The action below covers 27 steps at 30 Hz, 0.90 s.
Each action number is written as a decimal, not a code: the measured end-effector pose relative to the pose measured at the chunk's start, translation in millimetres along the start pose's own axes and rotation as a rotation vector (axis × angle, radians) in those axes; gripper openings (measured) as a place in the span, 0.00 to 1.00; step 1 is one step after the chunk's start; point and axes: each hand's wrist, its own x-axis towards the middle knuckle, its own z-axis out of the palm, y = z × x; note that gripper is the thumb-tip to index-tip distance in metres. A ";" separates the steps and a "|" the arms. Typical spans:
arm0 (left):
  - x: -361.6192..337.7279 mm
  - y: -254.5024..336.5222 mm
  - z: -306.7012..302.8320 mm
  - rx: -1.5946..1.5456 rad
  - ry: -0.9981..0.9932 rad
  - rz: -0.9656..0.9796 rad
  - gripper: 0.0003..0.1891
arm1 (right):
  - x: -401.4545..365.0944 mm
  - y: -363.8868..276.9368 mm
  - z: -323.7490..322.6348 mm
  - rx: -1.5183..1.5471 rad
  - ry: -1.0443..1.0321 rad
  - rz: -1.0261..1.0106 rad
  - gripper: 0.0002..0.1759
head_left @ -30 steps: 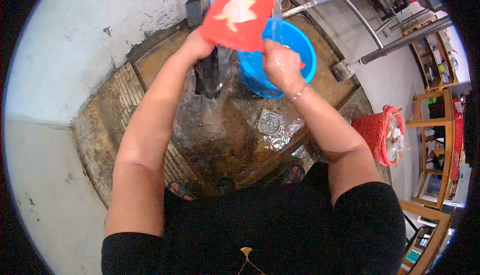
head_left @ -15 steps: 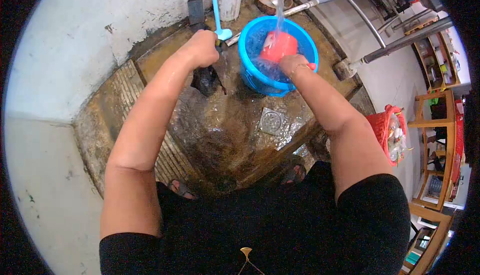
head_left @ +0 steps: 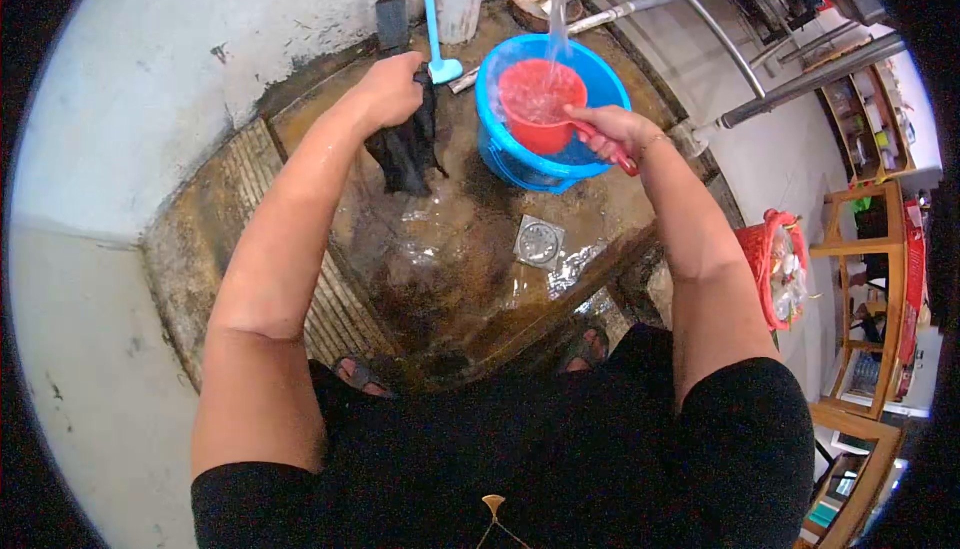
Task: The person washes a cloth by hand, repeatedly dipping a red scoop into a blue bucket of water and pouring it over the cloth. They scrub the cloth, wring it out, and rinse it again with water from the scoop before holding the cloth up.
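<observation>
Fingers [head_left: 592, 119] of R hand [head_left: 615, 131] are clamping red scoop [head_left: 540, 99] handle — it's rising from blue bucket [head_left: 487, 134], full; L hand [head_left: 390, 89] is still gripping dark cloth [head_left: 408, 154].

red dipper [head_left: 541, 104]; blue bucket [head_left: 510, 164]; black cloth [head_left: 408, 149]; red basket [head_left: 760, 254]; light-blue handle [head_left: 431, 9]

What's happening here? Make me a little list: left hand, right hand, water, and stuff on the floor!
left hand: grips a dark wet cloth that hangs down
right hand: holds the red scoop by its handle
water: streams down into the scoop
blue bucket: right under the scoop
floor drain: square, beside the bucket
red basket: off to the right
</observation>
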 end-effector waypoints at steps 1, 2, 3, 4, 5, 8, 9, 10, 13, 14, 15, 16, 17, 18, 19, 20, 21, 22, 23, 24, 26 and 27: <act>2.7 -2.6 1.0 -0.010 -0.009 0.051 0.15 | -14.7 -2.9 5.3 0.050 0.018 0.023 0.28; 3.0 1.4 -1.2 -0.009 -0.011 0.053 0.15 | -27.5 -5.5 8.9 0.052 0.019 0.023 0.28; 3.4 9.0 -5.9 -0.110 -0.109 -0.037 0.15 | -38.3 -7.8 11.3 0.108 -0.004 -0.006 0.28; 2.7 14.6 -8.9 -0.211 -0.208 -0.128 0.15 | -46.7 -9.3 13.0 0.163 -0.026 -0.035 0.28; 1.4 16.6 -9.2 -0.211 -0.210 -0.128 0.15 | -53.2 -10.5 13.7 0.170 -0.063 -0.093 0.27; -5.6 21.4 -5.7 -0.557 -0.445 -0.311 0.18 | -74.2 -20.8 25.3 0.188 -0.094 -0.175 0.26; -8.8 23.2 -3.2 -0.718 -0.534 -0.327 0.19 | -83.8 -26.8 34.1 0.189 -0.090 -0.175 0.26; -10.7 24.7 -0.5 -0.879 -0.623 -0.340 0.20 | -93.4 -33.7 46.8 0.153 -0.083 -0.226 0.24; -12.9 27.2 9.3 -0.860 -0.651 -0.360 0.20 | -88.9 -38.0 82.2 0.228 -0.130 -0.324 0.22; -14.9 29.3 10.3 -0.780 -0.649 -0.331 0.19 | -80.6 -38.2 93.8 0.338 -0.190 -0.370 0.21; -19.2 35.5 7.6 -0.737 -0.614 -0.332 0.17 | -71.2 -39.1 105.3 0.340 -0.192 -0.371 0.21; -21.4 34.6 8.7 -0.734 -0.615 -0.335 0.17 | -61.1 -39.7 117.1 0.375 -0.188 -0.460 0.20; -23.6 31.3 12.2 -0.760 -0.634 -0.327 0.17 | -51.1 -40.5 129.2 0.410 -0.183 -0.549 0.20; -25.7 25.5 18.1 -0.786 -0.652 -0.319 0.17 | -39.8 -41.9 141.1 0.412 -0.186 -0.549 0.20; -21.4 -2.9 43.7 -0.780 -0.603 -0.324 0.14 | -28.1 -44.6 152.2 0.431 -0.109 -0.649 0.19; -25.5 -0.3 42.2 -0.779 -0.604 -0.326 0.14 | -19.3 -49.1 162.0 0.447 -0.030 -0.748 0.18; -32.6 6.0 38.5 -0.885 -0.573 -0.355 0.13 | -13.3 -55.3 171.0 0.447 -0.031 -0.748 0.18; -36.4 8.8 36.2 -0.992 -0.540 -0.384 0.12 | -7.8 -62.1 179.1 0.454 0.093 -0.824 0.16; -35.7 3.3 39.2 -0.984 -0.514 -0.398 0.12 | -2.2 -67.0 185.5 0.460 0.218 -0.895 0.15; -34.5 -2.3 41.3 -0.987 -0.515 -0.400 0.12 | 3.1 -70.2 189.7 0.459 0.218 -0.892 0.15; -28.4 -13.1 40.3 -1.120 -0.507 -0.432 0.14 | 11.4 -76.6 193.0 0.492 0.229 -0.967 0.15; -27.6 -15.7 41.6 -1.121 -0.507 -0.430 0.14 | 13.6 -76.5 192.8 0.490 0.230 -0.968 0.15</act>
